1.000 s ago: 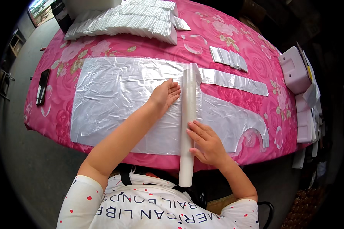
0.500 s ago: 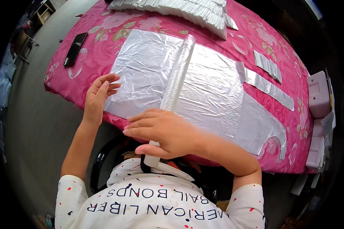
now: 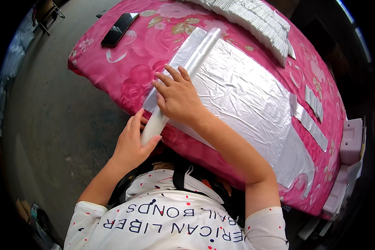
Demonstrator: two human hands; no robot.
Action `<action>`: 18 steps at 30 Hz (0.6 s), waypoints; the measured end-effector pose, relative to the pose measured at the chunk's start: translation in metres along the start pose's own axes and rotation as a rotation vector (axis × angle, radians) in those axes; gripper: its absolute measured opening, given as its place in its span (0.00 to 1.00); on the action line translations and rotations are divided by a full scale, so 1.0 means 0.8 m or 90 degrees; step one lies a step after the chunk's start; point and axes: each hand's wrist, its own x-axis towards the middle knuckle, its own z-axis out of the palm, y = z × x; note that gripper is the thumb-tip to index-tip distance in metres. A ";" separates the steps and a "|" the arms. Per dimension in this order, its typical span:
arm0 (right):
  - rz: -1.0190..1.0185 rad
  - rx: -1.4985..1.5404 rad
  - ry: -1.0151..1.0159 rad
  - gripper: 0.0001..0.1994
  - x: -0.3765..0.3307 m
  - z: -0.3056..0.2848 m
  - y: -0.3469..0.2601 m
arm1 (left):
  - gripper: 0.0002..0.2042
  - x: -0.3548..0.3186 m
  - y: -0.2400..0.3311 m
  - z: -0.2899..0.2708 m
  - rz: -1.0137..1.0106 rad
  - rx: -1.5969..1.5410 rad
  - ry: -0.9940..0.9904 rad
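Head view: the left hand point(image 3: 130, 146) curls round the near end of a long, whitish cylindrical roll point(image 3: 156, 124) lying across silvery plastic film point(image 3: 241, 91); the right hand point(image 3: 180, 98), fingers spread, rests atop it. Uneven pressure could skew the roll, creasing the film.

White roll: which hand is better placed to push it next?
Likely the right hand: it lies across the middle of the white roll; the left hand is at the near end, mostly past the edge of the pink table.
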 end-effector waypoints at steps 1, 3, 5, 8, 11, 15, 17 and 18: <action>0.040 -0.001 0.064 0.24 0.007 0.009 -0.010 | 0.35 0.002 0.001 0.002 0.007 0.051 0.005; 0.124 -0.002 0.193 0.27 0.013 0.026 -0.025 | 0.37 0.008 0.000 0.004 0.024 0.152 0.014; 0.206 0.090 0.265 0.35 0.010 0.029 -0.027 | 0.37 0.009 -0.003 -0.001 -0.067 -0.155 -0.064; 0.322 0.461 0.448 0.41 -0.001 0.022 -0.033 | 0.29 -0.009 -0.008 0.007 -0.163 -0.588 -0.185; 0.293 1.047 0.185 0.44 -0.022 -0.025 -0.030 | 0.31 -0.016 0.004 0.009 -0.134 -0.890 -0.351; 0.298 1.116 0.160 0.37 -0.039 -0.068 -0.032 | 0.43 0.002 0.023 0.013 -0.161 -0.940 -0.512; 0.331 1.021 0.198 0.36 -0.041 -0.072 -0.027 | 0.35 0.005 0.036 0.018 -0.188 -0.759 -0.384; 0.342 0.969 0.197 0.36 -0.044 -0.074 -0.026 | 0.32 0.004 0.041 0.025 -0.170 -0.632 -0.300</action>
